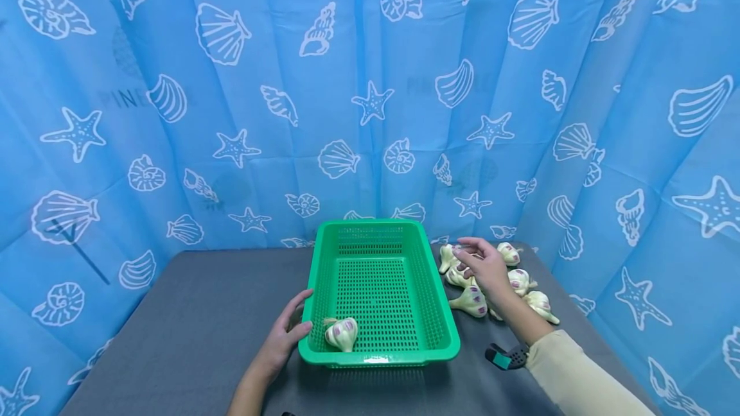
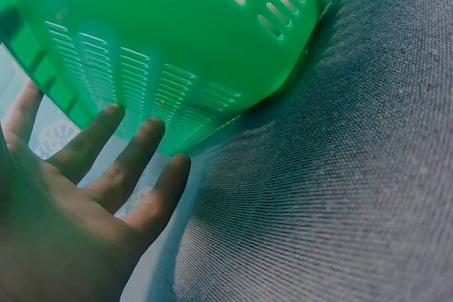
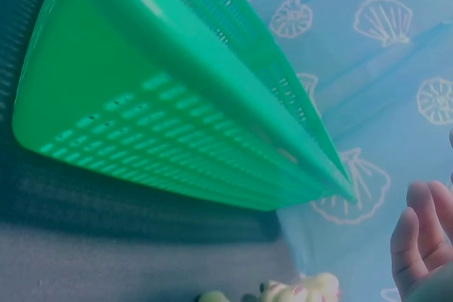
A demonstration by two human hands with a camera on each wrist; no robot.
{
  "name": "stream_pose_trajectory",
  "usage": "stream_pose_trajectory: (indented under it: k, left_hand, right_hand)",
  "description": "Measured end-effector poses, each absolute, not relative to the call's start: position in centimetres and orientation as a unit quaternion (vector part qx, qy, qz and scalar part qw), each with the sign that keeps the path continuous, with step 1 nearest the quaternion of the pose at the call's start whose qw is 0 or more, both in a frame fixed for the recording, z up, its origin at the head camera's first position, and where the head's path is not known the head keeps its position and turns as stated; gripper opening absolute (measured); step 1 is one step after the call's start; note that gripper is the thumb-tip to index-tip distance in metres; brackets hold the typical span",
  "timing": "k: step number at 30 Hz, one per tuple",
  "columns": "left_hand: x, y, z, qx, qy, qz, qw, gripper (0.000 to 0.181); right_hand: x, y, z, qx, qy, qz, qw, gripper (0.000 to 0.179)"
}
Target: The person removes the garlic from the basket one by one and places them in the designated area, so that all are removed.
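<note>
A green plastic basket [image 1: 376, 294] with slotted walls stands on the dark cloth-covered table. One garlic bulb [image 1: 342, 335] lies in its near left corner. My left hand [image 1: 281, 342] is at the basket's left side, thumb and fingertips close to the rim. In the left wrist view its fingers [image 2: 131, 164] are spread along the slotted wall. To the right of the basket, my right hand [image 1: 485, 268] hovers over several garlic bulbs [image 1: 471, 302], its fingers loosely bent with nothing in them. The hand and forearm hide part of this pile.
A black and teal strap-like item [image 1: 506, 357] lies on the table by the right sleeve [image 1: 572, 371]. Behind the table [image 1: 231, 313] hangs a blue curtain [image 1: 370, 82] with white shells and starfish, wrapping round both sides.
</note>
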State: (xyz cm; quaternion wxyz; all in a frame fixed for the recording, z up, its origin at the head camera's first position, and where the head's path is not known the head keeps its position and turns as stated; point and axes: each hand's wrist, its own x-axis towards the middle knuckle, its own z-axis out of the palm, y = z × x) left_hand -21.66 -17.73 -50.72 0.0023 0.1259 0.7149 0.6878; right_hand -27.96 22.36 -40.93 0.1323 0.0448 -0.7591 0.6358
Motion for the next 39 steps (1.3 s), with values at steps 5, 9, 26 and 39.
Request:
stream_pose_trajectory:
  k: [5,9,26,39]
  left_hand:
    - [-21.7,-17.8,-50.8,0.126,0.715,0.688,0.003,0.055]
    - [-21.7,-17.8,-50.9,0.127,0.714,0.688,0.004,0.055]
    - [-21.6,-17.7,-50.6,0.124,0.716,0.687,0.002,0.055]
    - [-21.6,-17.7,-50.6,0.121,0.72,0.684,0.006,0.055]
  right_hand:
    - [-28.5,21.6,-40.4,0.075,-0.757,0.636,0.128,0.034]
    - [-29.0,21.1,-39.9,0.092,-0.765,0.628,0.107,0.038]
    - [-30.6,19.0,-37.7,0.155,-0.787,0.596,-0.019,0.047]
    - [-31.6,17.1,-36.9,0.217,-0.767,0.579,-0.174,0.05]
